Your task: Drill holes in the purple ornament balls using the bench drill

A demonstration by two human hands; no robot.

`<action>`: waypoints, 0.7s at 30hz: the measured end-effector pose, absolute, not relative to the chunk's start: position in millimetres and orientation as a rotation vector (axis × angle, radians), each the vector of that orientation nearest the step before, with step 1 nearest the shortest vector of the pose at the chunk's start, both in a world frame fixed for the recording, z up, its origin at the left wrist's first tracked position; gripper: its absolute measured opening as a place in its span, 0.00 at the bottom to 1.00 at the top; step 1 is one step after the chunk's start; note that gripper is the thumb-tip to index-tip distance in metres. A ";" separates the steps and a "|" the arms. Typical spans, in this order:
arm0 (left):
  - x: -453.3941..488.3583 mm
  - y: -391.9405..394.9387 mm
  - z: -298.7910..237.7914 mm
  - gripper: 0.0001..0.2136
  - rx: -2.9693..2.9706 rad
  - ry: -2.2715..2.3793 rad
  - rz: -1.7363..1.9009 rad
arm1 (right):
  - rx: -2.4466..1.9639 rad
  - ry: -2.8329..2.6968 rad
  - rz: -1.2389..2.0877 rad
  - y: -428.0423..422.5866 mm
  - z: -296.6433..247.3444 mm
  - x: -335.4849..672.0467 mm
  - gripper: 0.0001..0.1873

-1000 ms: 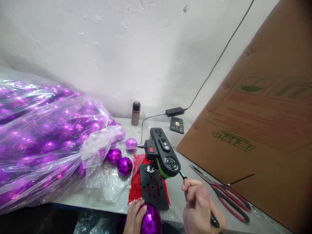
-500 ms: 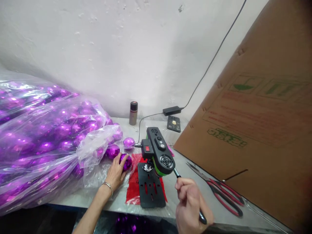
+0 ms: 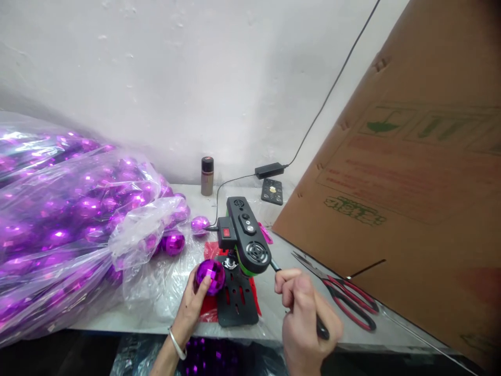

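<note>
A shiny purple faceted ball [image 3: 211, 277] is in my left hand [image 3: 190, 300], fingers behind it and thumb across its front. It is just left of a small black drill-press-like machine [image 3: 247, 230] with a red switch and a slotted base plate [image 3: 238, 303]. My right hand [image 3: 307, 313] is wrapped round the machine's lever handle [image 3: 321, 328], whose black end shows below the fist. Two loose purple balls, one [image 3: 173, 243] by the bag and another [image 3: 201, 225] near the machine's cord, lie on the bench.
A clear plastic bag [image 3: 78, 224] full of purple balls covers the bench's left side. Red-handled scissors [image 3: 348, 297] lie right of my right hand, before a large cardboard box [image 3: 391, 172]. A small bottle [image 3: 207, 176], power adapter [image 3: 270, 170] and dark flat device [image 3: 272, 191] are near the wall.
My left hand has picked up a purple ball from beside the bag and brought it right and nearer, to the machine's base. My right hand still grips the lever.
</note>
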State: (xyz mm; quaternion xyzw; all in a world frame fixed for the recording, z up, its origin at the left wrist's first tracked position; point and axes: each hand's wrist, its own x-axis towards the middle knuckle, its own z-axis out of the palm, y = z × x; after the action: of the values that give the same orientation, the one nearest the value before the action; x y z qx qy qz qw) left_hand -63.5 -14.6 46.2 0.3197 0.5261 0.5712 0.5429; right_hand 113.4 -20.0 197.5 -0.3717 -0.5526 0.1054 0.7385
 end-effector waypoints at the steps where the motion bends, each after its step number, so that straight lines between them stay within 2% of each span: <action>1: -60.8 -15.8 42.4 0.37 0.857 1.321 1.335 | -0.815 -1.216 0.237 -20.3 197.0 113.7 0.28; 10: -35.7 -21.4 23.1 0.39 1.470 1.534 1.180 | -0.791 -1.234 0.255 -23.3 190.9 115.4 0.25; 21: -19.0 -27.0 5.6 0.35 1.655 1.561 1.298 | -0.797 -1.247 0.274 -27.1 183.5 118.0 0.22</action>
State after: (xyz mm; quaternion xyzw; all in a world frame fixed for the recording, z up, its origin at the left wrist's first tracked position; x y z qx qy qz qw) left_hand -19.0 -27.0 5.6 0.6103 0.5758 0.4789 0.2582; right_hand 118.0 -27.1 183.5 -0.3620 -0.5664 0.1245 0.7298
